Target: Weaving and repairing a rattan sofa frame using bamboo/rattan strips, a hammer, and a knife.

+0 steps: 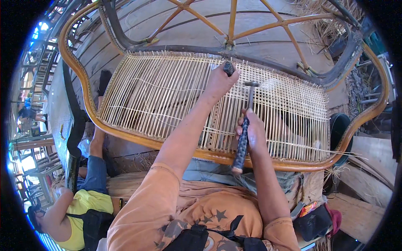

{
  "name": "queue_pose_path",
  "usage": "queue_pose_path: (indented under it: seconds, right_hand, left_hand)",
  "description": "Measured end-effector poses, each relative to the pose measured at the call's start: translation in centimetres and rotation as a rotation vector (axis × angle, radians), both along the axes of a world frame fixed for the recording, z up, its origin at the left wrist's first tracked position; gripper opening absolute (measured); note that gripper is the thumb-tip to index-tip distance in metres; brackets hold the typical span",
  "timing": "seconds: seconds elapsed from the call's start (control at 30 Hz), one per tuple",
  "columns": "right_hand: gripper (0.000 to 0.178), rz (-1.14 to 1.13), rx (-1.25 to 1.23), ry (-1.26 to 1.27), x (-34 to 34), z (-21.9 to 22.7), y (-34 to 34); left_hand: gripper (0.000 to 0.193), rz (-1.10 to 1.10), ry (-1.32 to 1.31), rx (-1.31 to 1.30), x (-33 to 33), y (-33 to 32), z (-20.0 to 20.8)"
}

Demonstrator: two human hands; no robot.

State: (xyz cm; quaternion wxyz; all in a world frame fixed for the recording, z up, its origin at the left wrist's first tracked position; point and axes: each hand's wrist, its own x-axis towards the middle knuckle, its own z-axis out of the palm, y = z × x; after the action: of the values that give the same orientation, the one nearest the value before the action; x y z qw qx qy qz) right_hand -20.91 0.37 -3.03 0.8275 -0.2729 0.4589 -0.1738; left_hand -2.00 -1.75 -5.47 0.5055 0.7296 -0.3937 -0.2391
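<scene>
In front of me lies a wooden bench frame (138,137) with pale cane strands (167,73) strung across its seat. The strands are cross-woven closely at the right, while the left is mostly single-direction strands with a few loose crossing ones. My left hand (220,83) is closed around an upright tool with a dark wrapped handle (228,67), near the seat's far edge; its lower end is hidden. My right hand (254,130) grips a hammer (240,148) by its black patterned handle. The hammer's metal head stands over the strands, apart from the dark handle.
Crossed cane struts (201,17) rise beyond the seat. A person in a yellow top (90,205) sits at the left beside another panel (60,108). A dark bucket (340,129) stands at the right, near wooden boards (368,157) and a black bag (312,224).
</scene>
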Motion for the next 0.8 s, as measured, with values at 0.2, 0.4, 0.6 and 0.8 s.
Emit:
queue_pose_path:
  seconds: [0.2, 0.4, 0.6, 0.8]
  right_hand:
    - [0.037, -0.005, -0.034, 0.015, -1.0, 0.3, -0.3]
    - [0.037, 0.012, -0.028, 0.001, -0.9, 0.5, 0.2]
    - [0.035, 0.071, -0.039, -0.004, 0.2, 0.3, 0.7]
    - [0.039, 0.014, -0.099, 0.081, -0.7, 0.1, 0.2]
  left_hand:
    - [0.027, 0.015, 0.14, -0.003, 0.8, 0.7, -0.3]
    - [0.029, 0.072, 0.102, -0.03, 1.1, 1.2, -0.8]
    - [0.031, 0.103, 0.081, -0.097, 0.4, 1.7, -0.7]
    - [0.032, 0.099, 0.175, -0.058, 0.4, 1.6, -0.3]
